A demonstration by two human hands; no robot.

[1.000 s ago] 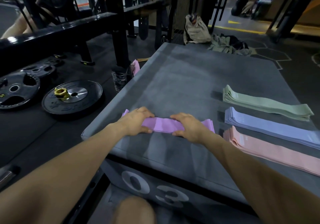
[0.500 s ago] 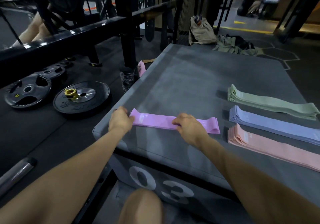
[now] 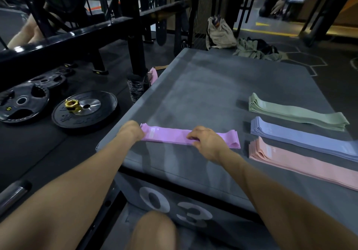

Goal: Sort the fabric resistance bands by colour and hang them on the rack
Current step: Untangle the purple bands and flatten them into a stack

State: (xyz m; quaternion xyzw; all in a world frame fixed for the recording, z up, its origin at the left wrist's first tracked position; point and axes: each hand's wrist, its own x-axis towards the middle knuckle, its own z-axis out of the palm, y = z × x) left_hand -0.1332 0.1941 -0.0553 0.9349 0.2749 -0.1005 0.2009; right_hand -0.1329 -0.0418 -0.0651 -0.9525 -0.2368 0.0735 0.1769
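Observation:
A stack of purple bands (image 3: 170, 135) lies flat near the front left corner of the grey padded box (image 3: 209, 87). My left hand (image 3: 130, 130) grips the stack's left end with curled fingers. Over the stack's right half, my right hand (image 3: 206, 140) pinches the bands. Right of them lie three sorted stacks: green bands (image 3: 296, 112) farthest, blue bands (image 3: 302, 136) in the middle, pink bands (image 3: 302, 161) nearest. A black metal rack (image 3: 133, 36) stands behind the box on the left.
Black weight plates (image 3: 85, 110) with a gold collar (image 3: 73, 105) lie on the floor at left. A water bottle (image 3: 136, 89) stands by the box's left side. A beige bag (image 3: 219, 32) and clothes (image 3: 255, 50) lie beyond the box. A barbell end (image 3: 11, 196) lies lower left.
The purple stack has been smoothed out long and flat; my left hand slid from its middle to its left end, and my right hand stayed on its right half.

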